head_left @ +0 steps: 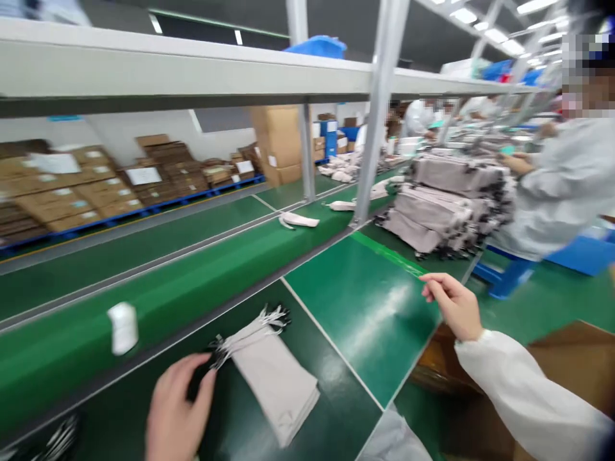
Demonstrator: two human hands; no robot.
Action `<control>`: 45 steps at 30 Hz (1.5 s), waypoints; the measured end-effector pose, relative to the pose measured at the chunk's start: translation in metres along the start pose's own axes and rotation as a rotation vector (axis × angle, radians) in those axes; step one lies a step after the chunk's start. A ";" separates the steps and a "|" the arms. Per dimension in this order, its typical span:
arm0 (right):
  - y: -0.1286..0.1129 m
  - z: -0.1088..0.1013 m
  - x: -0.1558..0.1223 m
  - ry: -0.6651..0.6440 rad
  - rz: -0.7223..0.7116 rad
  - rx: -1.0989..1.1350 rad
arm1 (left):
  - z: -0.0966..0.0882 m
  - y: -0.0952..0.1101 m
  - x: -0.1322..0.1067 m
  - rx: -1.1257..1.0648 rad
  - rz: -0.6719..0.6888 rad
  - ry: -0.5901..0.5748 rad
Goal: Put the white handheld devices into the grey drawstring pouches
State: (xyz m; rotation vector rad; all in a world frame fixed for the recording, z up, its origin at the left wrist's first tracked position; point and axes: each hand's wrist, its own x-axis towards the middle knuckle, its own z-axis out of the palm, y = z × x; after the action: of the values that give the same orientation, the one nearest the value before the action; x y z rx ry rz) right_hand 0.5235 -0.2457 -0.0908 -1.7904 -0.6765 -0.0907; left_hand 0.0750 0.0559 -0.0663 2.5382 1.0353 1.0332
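Observation:
A flat stack of pale grey drawstring pouches (276,378) lies on the dark green bench, white cords with black ends bunched at its upper left. My left hand (177,410) is at that corner, thumb and fingertips curled round the black cord ends (218,349). My right hand (454,304) is raised over the bench's right edge, thumb and forefinger pinched together. Its fingertips meet the near end of a shiny bright green strip (387,253); whether they hold it or something small, I cannot tell.
A green conveyor belt (192,275) carries a white piece (123,328) and pale pouches (298,220). Piled grey pouches (442,198) stand beyond the strip, beside a seated person in white (562,186). An open carton (571,358) is below right; a metal post (379,115) supports the overhead shelf.

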 end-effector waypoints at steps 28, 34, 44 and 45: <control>-0.204 0.343 -0.150 -0.972 -1.345 -0.115 | -0.039 -0.035 -0.050 0.041 -0.406 -0.013; -0.202 0.360 -0.150 -0.971 -1.062 0.086 | -0.034 -0.038 -0.053 0.031 -0.385 0.033; -0.227 0.377 -0.119 -1.164 -0.823 -0.084 | -0.041 -0.032 -0.049 0.305 -0.034 0.160; -0.233 0.391 -0.108 -1.122 -0.796 -0.197 | -0.042 -0.032 -0.049 0.331 -0.004 0.173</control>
State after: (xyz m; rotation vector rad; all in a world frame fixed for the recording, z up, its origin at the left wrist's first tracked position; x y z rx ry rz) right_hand 0.2136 0.1036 -0.0642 -1.5394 -2.2143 0.3568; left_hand 0.0048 0.0429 -0.0755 2.7354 1.3587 1.1848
